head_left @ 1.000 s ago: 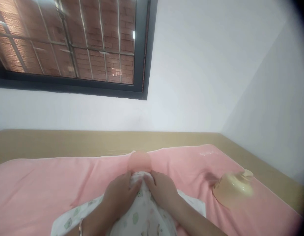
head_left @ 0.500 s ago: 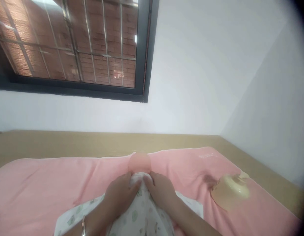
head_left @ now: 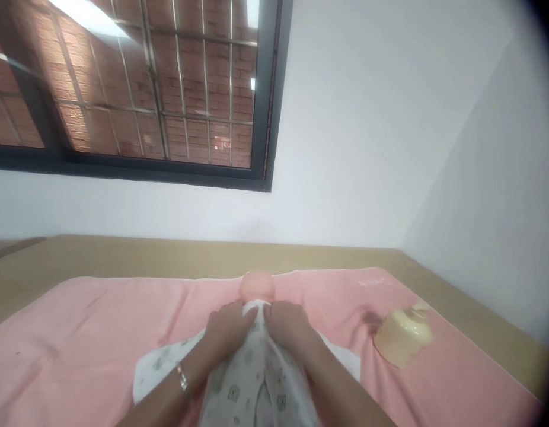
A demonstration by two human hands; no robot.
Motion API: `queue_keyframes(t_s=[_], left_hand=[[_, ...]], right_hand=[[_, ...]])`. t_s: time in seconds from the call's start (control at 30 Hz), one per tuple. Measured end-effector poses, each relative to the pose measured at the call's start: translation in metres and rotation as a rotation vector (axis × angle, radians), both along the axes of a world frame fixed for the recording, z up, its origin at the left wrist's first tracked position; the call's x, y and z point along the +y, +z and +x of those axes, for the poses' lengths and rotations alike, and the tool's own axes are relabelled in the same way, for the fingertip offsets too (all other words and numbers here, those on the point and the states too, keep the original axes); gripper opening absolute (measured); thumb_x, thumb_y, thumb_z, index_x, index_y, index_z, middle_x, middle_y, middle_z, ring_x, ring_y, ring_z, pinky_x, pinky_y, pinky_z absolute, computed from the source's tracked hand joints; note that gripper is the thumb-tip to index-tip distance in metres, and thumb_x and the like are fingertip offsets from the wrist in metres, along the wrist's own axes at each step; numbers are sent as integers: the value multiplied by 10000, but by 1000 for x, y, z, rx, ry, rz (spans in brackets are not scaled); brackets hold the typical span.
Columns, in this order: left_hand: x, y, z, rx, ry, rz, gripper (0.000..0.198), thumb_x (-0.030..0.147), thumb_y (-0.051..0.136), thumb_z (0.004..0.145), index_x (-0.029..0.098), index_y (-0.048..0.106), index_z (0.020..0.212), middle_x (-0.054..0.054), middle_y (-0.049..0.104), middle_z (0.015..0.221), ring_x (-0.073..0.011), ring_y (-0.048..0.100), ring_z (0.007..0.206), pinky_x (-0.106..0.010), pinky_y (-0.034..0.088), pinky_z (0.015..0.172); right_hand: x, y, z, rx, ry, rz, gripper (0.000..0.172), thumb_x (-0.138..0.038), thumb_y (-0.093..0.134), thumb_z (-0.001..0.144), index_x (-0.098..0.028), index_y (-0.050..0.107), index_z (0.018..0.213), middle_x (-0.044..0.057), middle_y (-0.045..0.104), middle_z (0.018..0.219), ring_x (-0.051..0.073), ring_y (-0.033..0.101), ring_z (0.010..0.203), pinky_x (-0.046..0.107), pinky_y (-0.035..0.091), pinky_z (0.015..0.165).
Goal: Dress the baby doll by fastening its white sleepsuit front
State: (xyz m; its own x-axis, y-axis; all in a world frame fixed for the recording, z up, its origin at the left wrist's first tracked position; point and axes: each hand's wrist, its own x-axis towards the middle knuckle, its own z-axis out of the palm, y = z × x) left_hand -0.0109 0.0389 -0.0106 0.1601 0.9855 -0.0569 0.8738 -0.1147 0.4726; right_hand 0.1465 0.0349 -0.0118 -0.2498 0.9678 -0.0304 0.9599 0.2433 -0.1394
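A white baby garment (head_left: 245, 382) with small green and grey prints lies spread, sleeves out to both sides, apparently on a doll. Above its neckline shows the doll's round, pinkish head (head_left: 257, 286). My left hand (head_left: 230, 325), with a bracelet on the wrist, is closed on the left side of the neckline, thumb on top. Closed on the other side of the neckline is my right hand (head_left: 287, 323), its thumb close to the left one. My fingertips are partly hidden by the cloth. The doll's body is covered by the garment.
A pink sheet (head_left: 123, 320) lies under everything, on a light wooden tabletop (head_left: 168, 258). To the right, a pale yellow bottle-like container (head_left: 402, 337) rests on the sheet. A white wall (head_left: 337, 148) and a dark-framed window (head_left: 168, 178) stand behind.
The camera view has shifted, so the window and bottle sit differently in the picture. Both hands keep their hold at the neckline, slightly higher in view.
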Motion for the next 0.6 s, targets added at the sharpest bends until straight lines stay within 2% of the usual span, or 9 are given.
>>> queue_keyframes(t_s=[0.1,0.23,0.33,0.47,0.53,0.6], left_hand=[[3,-2,2,13,46,3,540,570,280,875,173,636,958,-123,676,994,-269,614,940,-375,417,803],[-1,-6,6,94,45,88,470,468,279,903,173,644,901,-121,673,958,-257,602,932,-376,402,806],[-13,-10,10,238,-28,263,391,321,278,916,175,641,921,-116,660,957,-259,582,949,-418,362,865],[-23,-13,13,322,-145,341,249,183,387,838,172,631,887,-95,648,900,-246,570,898,-406,348,863],[-20,-15,11,282,-111,321,292,213,342,872,167,629,851,-101,649,882,-237,576,867,-379,367,830],[-11,-16,6,181,-42,265,384,299,274,917,162,630,874,-111,657,922,-234,588,885,-355,387,815]], right_hand=[[-15,10,-13,-89,23,69,242,-188,444,860,-143,671,929,142,667,863,279,641,825,391,438,710],[-33,15,-18,-76,75,152,332,-203,353,913,-175,638,1081,146,660,913,269,634,851,416,432,750],[-24,4,-9,35,42,147,412,-305,273,959,-164,627,1114,151,668,914,270,634,860,403,434,752],[1,-10,10,316,-110,-75,694,-461,86,971,-96,675,999,185,674,960,254,639,886,343,450,730],[2,-8,13,351,-110,-106,725,-469,62,968,-95,682,977,187,675,961,243,641,875,326,452,721],[-9,-2,9,241,-24,-18,629,-439,138,968,-122,680,978,174,679,909,252,640,834,352,448,727]])
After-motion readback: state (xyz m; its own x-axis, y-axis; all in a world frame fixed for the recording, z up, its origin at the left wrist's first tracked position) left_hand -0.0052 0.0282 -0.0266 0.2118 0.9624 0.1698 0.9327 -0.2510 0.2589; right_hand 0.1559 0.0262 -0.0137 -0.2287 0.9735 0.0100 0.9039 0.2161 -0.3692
